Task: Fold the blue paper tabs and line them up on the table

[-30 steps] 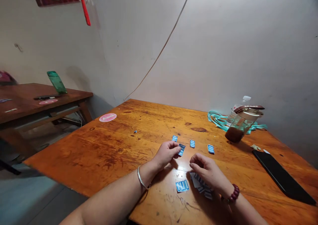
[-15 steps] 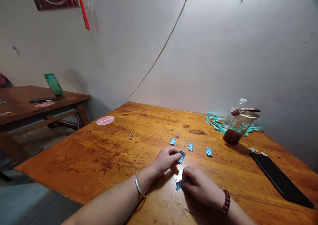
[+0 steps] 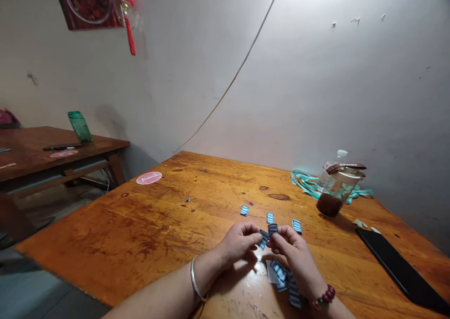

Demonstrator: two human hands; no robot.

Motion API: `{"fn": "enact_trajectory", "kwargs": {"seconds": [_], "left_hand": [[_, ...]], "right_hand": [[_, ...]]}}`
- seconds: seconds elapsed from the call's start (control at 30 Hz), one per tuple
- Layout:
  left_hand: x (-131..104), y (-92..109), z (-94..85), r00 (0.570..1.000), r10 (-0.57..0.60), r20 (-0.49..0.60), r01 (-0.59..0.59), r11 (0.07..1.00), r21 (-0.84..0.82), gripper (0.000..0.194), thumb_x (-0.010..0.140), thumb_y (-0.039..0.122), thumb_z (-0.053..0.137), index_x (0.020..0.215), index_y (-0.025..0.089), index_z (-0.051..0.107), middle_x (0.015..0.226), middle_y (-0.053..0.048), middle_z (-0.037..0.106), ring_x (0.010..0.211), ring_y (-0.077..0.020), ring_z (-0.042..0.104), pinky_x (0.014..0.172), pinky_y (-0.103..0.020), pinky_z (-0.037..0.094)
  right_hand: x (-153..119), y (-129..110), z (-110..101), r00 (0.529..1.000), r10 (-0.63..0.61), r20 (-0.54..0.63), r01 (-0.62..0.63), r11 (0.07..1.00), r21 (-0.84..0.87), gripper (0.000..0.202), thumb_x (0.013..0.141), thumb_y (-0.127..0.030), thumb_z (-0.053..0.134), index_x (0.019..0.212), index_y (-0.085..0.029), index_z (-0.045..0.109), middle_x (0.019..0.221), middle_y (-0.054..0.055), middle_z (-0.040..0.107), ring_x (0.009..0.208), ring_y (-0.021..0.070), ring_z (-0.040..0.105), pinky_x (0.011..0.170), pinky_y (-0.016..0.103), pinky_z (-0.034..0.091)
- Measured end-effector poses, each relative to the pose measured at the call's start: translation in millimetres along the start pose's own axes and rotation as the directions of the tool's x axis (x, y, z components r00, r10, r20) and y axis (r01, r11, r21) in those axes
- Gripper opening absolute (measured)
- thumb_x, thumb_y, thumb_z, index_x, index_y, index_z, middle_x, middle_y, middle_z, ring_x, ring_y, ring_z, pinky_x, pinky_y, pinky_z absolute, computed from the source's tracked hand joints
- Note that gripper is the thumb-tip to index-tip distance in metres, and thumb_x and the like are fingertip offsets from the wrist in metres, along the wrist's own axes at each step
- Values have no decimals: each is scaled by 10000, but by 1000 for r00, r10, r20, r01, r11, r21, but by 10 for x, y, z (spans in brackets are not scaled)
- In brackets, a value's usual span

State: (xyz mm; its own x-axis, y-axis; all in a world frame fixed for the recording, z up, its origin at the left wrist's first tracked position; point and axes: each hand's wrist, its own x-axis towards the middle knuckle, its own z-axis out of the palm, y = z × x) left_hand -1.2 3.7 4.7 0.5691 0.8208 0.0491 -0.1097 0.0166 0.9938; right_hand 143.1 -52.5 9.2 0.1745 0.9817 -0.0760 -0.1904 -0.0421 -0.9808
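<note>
My left hand (image 3: 242, 241) pinches a small blue-and-white striped card (image 3: 263, 239) between thumb and fingers. A second striped card (image 3: 272, 228), darker in shade, is gripped by my right hand (image 3: 293, 251), its edge close to or touching the first. Whether the two overlap I cannot tell. Below my right hand lies a loose heap of similar cards (image 3: 279, 269), partly hidden by the wrist, with a white piece beside it. Farther out, three small groups of the same cards sit apart in a row: left (image 3: 244, 210), middle (image 3: 270, 217) and right (image 3: 296, 225).
A black tablet-like slab (image 3: 401, 267) lies at the right. Behind it stand a brown-lidded cup with dark liquid (image 3: 330, 201), a clear bottle (image 3: 341, 157) and teal straps (image 3: 304, 180). A pink number disc (image 3: 149, 178) marks the table's left side; a tiny blue scrap (image 3: 188, 199) lies nearby.
My right hand has risen from the table with a card and met my left hand. The heap of cards beneath it now shows. The view has tilted slightly upward.
</note>
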Motion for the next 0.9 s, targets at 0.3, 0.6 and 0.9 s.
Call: {"fn": "enact_trajectory", "kwargs": {"seconds": [0.3,0.6,0.9], "left_hand": [[-4,-71,34,998,-69,-13,69,997,-36,254,653,357,615,740,120,591,655,-7,554,536,-89,488,523,-213,381],[8,8,72,997,-30,-66,27,998,-52,249,640,344,644,691,103,604,595,-5,545,530,-75,458,517,-193,350],[24,-26,43,995,-8,-101,3,998,-55,355,600,339,682,869,128,587,564,31,507,479,-65,434,481,-191,339]], "right_hand": [[1,56,57,996,-28,82,38,990,-135,175,702,-311,607,657,-152,548,571,-44,524,508,64,463,483,171,375],[12,122,51,998,7,70,4,988,-156,205,678,-301,601,599,-179,457,424,-86,451,384,53,393,398,168,290],[-23,93,91,994,17,105,-6,995,-102,247,663,-353,628,600,-176,470,439,-66,495,397,61,429,395,166,297]]}}
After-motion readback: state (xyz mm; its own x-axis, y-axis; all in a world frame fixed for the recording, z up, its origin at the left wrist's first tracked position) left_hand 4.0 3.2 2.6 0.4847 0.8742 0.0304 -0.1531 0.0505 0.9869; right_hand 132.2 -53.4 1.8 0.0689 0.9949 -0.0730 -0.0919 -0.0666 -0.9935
